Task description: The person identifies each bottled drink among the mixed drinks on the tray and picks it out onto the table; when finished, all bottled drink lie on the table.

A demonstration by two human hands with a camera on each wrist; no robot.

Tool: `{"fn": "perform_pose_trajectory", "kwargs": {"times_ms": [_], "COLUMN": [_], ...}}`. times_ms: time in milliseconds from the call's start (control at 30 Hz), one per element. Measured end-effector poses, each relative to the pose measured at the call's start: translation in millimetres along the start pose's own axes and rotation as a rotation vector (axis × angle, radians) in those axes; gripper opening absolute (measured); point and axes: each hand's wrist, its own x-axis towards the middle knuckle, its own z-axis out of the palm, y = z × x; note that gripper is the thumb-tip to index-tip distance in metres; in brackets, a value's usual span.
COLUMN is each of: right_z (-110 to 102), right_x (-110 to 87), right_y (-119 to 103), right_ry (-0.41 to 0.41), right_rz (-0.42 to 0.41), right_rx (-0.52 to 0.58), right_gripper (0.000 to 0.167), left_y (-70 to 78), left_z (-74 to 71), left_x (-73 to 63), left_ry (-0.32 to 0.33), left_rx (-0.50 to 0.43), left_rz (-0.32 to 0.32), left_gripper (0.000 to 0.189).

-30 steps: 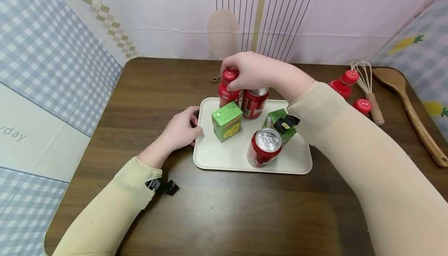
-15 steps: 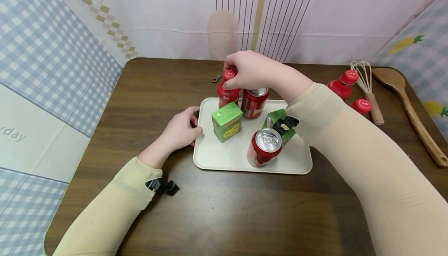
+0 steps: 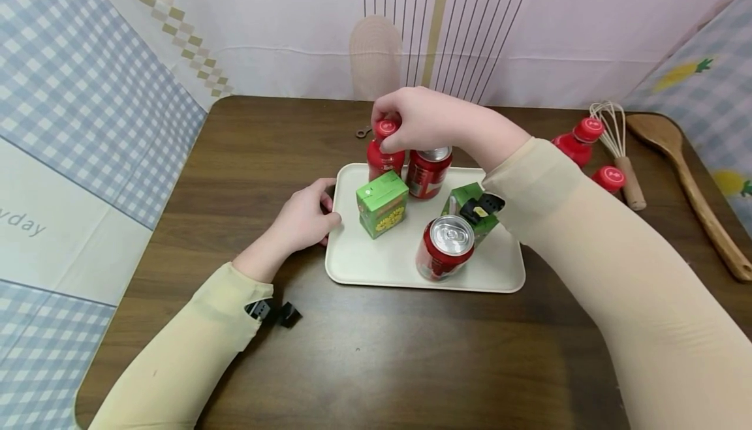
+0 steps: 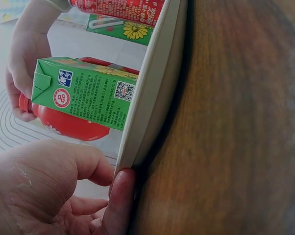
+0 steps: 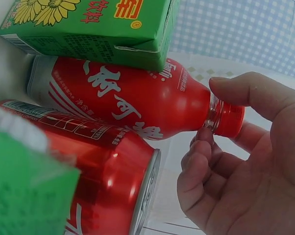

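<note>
A cream tray (image 3: 376,270) lies on the wooden table. My left hand (image 3: 302,218) grips its left edge; in the left wrist view the thumb and fingers (image 4: 120,193) meet at the tray rim (image 4: 150,83). At the tray's back left, a red drink bottle (image 3: 384,161) stands upright. My right hand (image 3: 425,117) pinches its neck just below the cap, thumb on one side and fingers on the other, as the right wrist view shows. Right beside the bottle (image 5: 128,98) are a green drink carton (image 3: 378,208) and a red soda can (image 3: 427,175).
Another red can (image 3: 443,257) and a second green carton (image 3: 463,192), partly hidden by it, share the tray. To the right stand two red-capped bottles (image 3: 577,146), partly behind the right sleeve, with a whisk (image 3: 625,169) and a wooden spoon (image 3: 696,185). Behind the tray lies a small metal piece (image 3: 361,134).
Almost nothing differs. My right hand, on the bottle neck throughout, shifts only very slightly; the left hand and the tray keep their places.
</note>
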Motion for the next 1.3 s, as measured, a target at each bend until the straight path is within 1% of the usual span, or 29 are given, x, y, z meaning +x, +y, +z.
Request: {"fn": "perform_pose_trajectory", "kwargs": {"times_ms": [100, 267, 333, 600, 767, 967, 1200, 1300], "right_z": [0.0, 2.2, 2.9, 2.5, 1.3, 0.1, 1.0, 1.6], "right_x": [-0.4, -0.2, -0.1, -0.4, -0.2, -0.4, 0.6, 0.4], "right_y": [1.0, 2.0, 2.6, 0.8, -1.0, 0.6, 3.7, 4.0], "right_ry": [-0.011, -0.003, 0.009, 0.048, 0.045, 0.021, 0.006, 0.017], "right_rz": [-0.001, 0.019, 0.027, 0.025, 0.023, 0.011, -0.012, -0.005], "right_rx": [0.002, -0.039, -0.051, -0.064, -0.070, -0.048, -0.021, -0.039], "right_gripper": [0.028, 0.042, 0.044, 0.037, 0.034, 0.032, 0.033, 0.037], "left_y": [0.4, 0.7, 0.5, -0.5, -0.9, -0.6, -0.3, -0.2], "left_z": [-0.2, -0.6, -0.5, 0.0, 0.1, 0.3, 0.1, 0.0], "left_x": [-0.1, -0.6, -0.5, 0.7, 1.5, 1.8, 1.4, 1.5], "left_ry": [0.001, -0.001, -0.001, -0.001, 0.002, 0.004, 0.001, 0.001], "left_rx": [0.000, 0.000, 0.000, -0.009, -0.008, -0.005, -0.010, -0.006], "left_rz": [-0.001, -0.001, -0.002, -0.004, 0.000, -0.002, -0.006, -0.007], "left_gripper": [0.069, 0.069, 0.069, 0.069, 0.070, 0.070, 0.070, 0.070]}}
